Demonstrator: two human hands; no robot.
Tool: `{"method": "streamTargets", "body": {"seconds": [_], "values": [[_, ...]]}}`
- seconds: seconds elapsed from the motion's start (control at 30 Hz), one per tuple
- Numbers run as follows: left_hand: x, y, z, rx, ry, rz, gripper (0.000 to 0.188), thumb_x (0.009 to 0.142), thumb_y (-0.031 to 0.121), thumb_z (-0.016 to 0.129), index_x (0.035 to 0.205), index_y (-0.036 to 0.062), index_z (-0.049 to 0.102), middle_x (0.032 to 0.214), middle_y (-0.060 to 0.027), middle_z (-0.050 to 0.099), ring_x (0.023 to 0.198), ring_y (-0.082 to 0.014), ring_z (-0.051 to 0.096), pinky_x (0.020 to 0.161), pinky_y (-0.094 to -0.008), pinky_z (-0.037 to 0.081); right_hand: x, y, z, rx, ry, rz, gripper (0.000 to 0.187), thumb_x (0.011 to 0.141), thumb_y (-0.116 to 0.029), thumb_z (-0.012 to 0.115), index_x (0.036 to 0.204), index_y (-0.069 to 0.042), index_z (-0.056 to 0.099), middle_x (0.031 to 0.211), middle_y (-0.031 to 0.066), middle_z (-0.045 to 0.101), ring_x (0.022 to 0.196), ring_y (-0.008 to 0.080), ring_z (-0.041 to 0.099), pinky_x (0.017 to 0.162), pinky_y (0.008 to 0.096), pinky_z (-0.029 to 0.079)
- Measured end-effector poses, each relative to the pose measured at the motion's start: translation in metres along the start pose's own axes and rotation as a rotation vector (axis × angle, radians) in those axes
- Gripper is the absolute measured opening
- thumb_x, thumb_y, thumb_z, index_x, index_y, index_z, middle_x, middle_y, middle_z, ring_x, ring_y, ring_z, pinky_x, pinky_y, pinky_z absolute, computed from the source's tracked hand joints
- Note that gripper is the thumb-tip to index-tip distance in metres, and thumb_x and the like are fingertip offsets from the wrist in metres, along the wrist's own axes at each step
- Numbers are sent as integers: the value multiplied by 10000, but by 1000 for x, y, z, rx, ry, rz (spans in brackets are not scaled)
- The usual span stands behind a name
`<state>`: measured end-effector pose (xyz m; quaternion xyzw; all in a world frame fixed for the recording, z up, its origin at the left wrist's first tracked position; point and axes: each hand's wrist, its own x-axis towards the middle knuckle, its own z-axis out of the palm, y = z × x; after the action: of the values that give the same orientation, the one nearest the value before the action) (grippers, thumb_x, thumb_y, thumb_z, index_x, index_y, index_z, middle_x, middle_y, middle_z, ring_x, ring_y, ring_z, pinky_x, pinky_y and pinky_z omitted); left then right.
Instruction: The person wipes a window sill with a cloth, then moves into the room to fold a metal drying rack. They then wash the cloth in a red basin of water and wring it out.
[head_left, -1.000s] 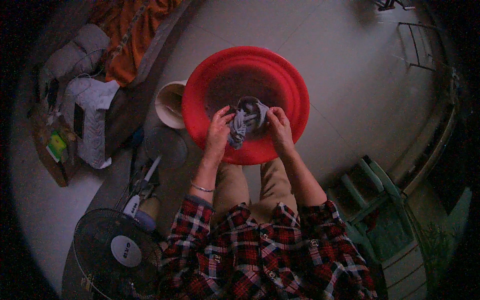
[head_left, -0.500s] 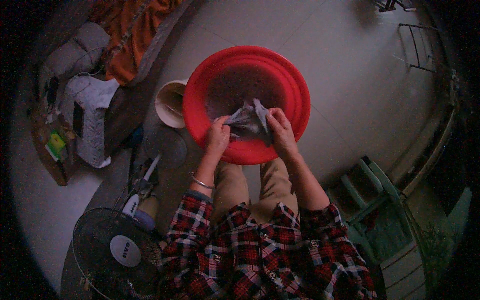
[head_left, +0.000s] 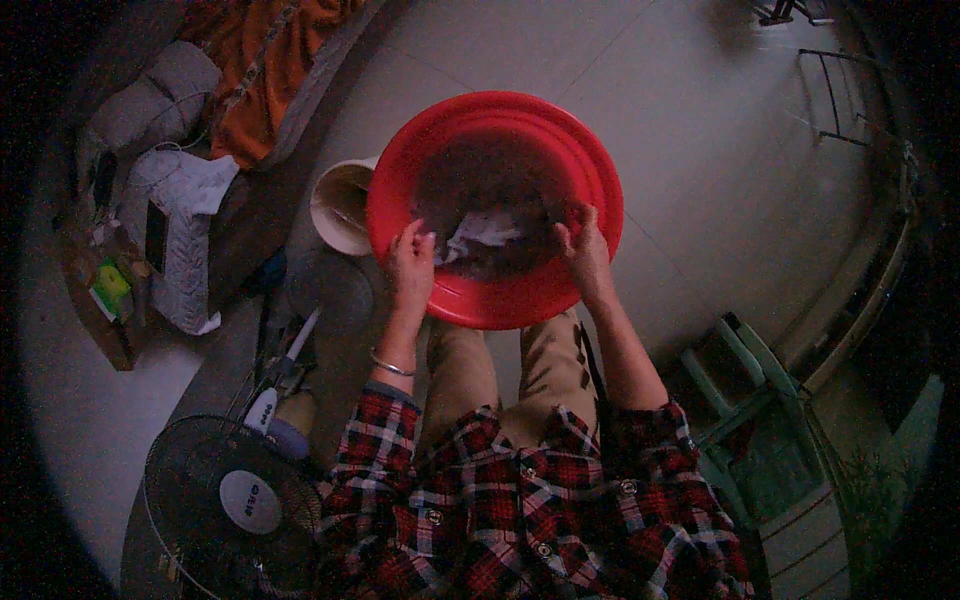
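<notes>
A wide red basin (head_left: 485,308) holds dark, murky water (head_left: 490,165). Crumpled in the water lies a pale grey cloth (head_left: 487,230), partly sunk. Over the basin's left side is my left hand (head_left: 410,268), empty, its fingers slightly curled and apart, close to the cloth's left end. My right hand (head_left: 588,258) hangs over the right side of the basin, thumb and fingers parted with nothing between them, away from the cloth.
A cream bucket (head_left: 342,208) stands against the basin's left. To the lower left is a fan (head_left: 250,500); a green chair-like frame (head_left: 765,470) is at the lower right. An orange cloth (head_left: 265,90) and a white textile (head_left: 190,240) lie at the upper left.
Both hands have let go of the grey cloth, which was stretched between them. It has dropped into the water, and the hands have moved apart toward the basin's sides.
</notes>
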<state>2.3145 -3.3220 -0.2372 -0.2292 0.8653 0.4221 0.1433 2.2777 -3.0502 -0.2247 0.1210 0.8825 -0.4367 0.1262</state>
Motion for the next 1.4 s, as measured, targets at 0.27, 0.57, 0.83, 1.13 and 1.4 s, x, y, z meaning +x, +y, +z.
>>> {"method": "streamTargets", "body": {"seconds": [0.27, 0.57, 0.83, 1.13, 1.4], "values": [[-12, 27, 35, -412, -139, -379, 574, 905, 335, 571, 1364, 39, 393, 1297, -181, 496, 1179, -286, 486, 956, -366, 401, 7, -5, 61, -214, -248, 245, 582, 798, -69, 636, 1325, -43, 389, 1139, 225, 576, 1040, 402, 563, 901, 447, 450], [8, 18, 45, -1414, -413, -750, 663, 878, 594, 497, 1304, 90, 431, 1193, -101, 534, 1063, -272, 516, 948, -406, 420, -58, -86, 55, 360, -280, -134, 337, 787, 69, 574, 1113, -12, 537, 984, 158, 544, 819, 333, 591, 751, 349, 484], [5, 30, 50, -1317, -291, -682, 608, 891, 584, 485, 1208, 66, 497, 1114, -104, 561, 991, -239, 543, 874, -365, 463, -57, -106, 64, 187, -103, -302, 421, 763, -5, 661, 1124, -29, 447, 923, 211, 546, 778, 417, 578, 657, 409, 480], [-18, 90, 44, -854, -42, -766, 618, 905, 566, 476, 1184, 16, 509, 1178, -119, 525, 1069, -222, 504, 903, -335, 442, 16, -64, 59, 139, -185, 190, 438, 934, -416, 488, 899, -2, 625, 812, 244, 627, 781, 394, 626, 682, 453, 473], [-10, 21, 25, -908, -164, -698, 656, 911, 498, 501, 1439, 218, 231, 1466, -108, 259, 1295, -382, 317, 1032, -559, 287, 17, -2, 46, -258, -140, 31, 591, 916, -277, 549, 1387, -25, 296, 1214, 251, 527, 1084, 404, 533, 919, 428, 436]]}}
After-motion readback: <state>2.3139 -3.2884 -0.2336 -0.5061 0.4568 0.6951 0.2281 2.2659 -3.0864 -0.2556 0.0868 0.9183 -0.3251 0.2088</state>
